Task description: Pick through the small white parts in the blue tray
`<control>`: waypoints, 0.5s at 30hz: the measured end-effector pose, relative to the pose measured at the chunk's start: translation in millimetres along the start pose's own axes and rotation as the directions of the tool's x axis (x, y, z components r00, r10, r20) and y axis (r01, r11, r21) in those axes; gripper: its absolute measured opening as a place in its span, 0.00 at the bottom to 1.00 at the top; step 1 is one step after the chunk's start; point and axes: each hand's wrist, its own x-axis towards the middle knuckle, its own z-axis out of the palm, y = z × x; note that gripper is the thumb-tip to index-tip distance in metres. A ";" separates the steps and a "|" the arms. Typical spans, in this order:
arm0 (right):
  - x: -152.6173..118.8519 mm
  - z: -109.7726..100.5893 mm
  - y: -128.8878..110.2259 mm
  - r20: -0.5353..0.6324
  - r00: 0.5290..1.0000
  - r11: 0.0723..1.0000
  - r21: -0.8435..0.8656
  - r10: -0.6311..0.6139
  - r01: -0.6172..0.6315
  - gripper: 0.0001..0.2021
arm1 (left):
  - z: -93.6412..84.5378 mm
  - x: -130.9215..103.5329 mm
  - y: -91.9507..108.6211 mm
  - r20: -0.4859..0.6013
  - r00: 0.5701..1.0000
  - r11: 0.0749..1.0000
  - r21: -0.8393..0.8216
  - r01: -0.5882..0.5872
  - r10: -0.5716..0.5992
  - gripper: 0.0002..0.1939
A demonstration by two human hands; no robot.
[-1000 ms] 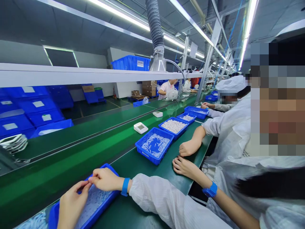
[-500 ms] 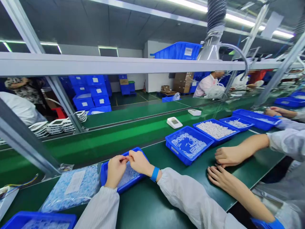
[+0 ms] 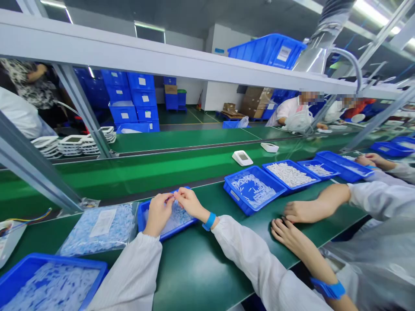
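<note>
My left hand (image 3: pixel 159 212) and my right hand (image 3: pixel 190 203) meet above a blue tray (image 3: pixel 141 212) of small clear pieces. The fingertips of both hands are pinched together, almost touching each other. Whatever lies between them is too small to make out. A blue band (image 3: pixel 209 221) circles my right wrist. To the left of the tray lies a clear plastic bag (image 3: pixel 100 229) packed with pale blue pieces and bearing a white label. At the lower left, another blue tray (image 3: pixel 102 268) contains thin whitish pieces.
Blue trays (image 3: pixel 248 208) of small white and clear parts line the bench to the right. White devices (image 3: pixel 242 158) sit on the green conveyor belt (image 3: pixel 181 166). Close on my right, a co-worker's hands (image 3: pixel 301 211) work low over the bench. A metal shelf beam (image 3: pixel 162 60) crosses above.
The view has tilted down and shifted, so the lower-left tray shows more. My hands stay pinched together over the same tray. The co-worker's hands stay close together.
</note>
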 end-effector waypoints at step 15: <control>-12.9 -9.5 -33.7 0.090 0.995 0.957 -0.284 -0.037 0.061 0.14 | -22.1 -5.3 25.9 0.074 0.992 0.935 0.335 -0.121 0.102 0.13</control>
